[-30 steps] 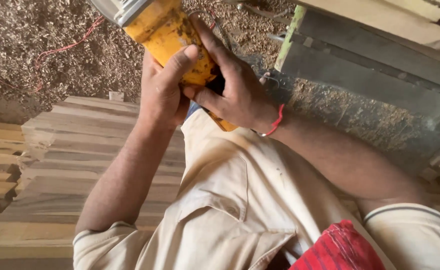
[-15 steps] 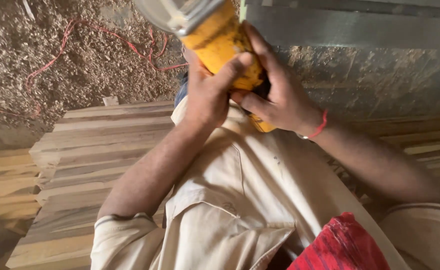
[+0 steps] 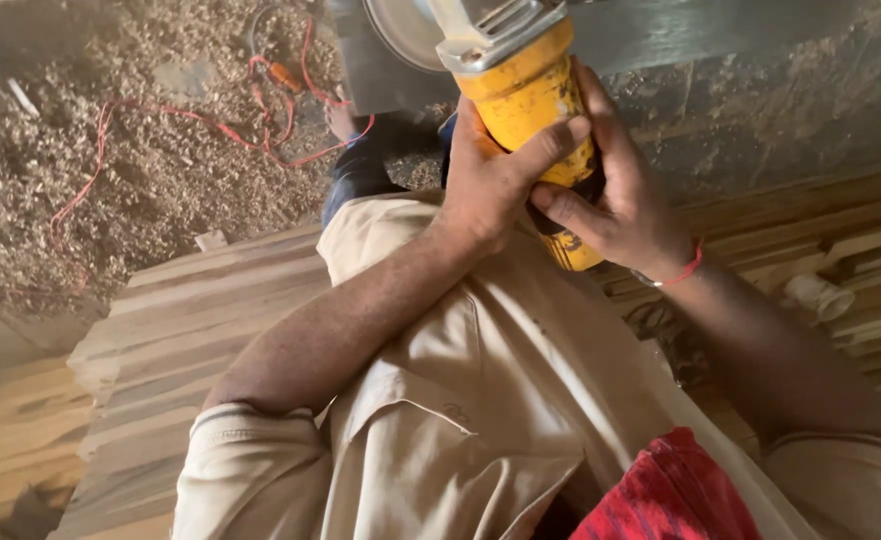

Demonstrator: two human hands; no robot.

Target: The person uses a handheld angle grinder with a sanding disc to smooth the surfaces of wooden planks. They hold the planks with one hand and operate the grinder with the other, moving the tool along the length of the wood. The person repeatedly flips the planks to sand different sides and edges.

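One yellow angle grinder (image 3: 531, 95) sits high in the middle of the view, gripped by two hands. The left hand (image 3: 486, 180) wraps its fingers (image 3: 559, 138) shut around the yellow body; the right hand (image 3: 626, 205) closes on the same body from the other side. Its long axis runs away from the person, its grey metal head (image 3: 491, 30) and one disc (image 3: 401, 35) pointing up and slightly left. A stack of wooden planks (image 3: 191, 320) lies below, and one red cord (image 3: 161, 120) trails over the sawdust-covered floor (image 3: 91, 190).
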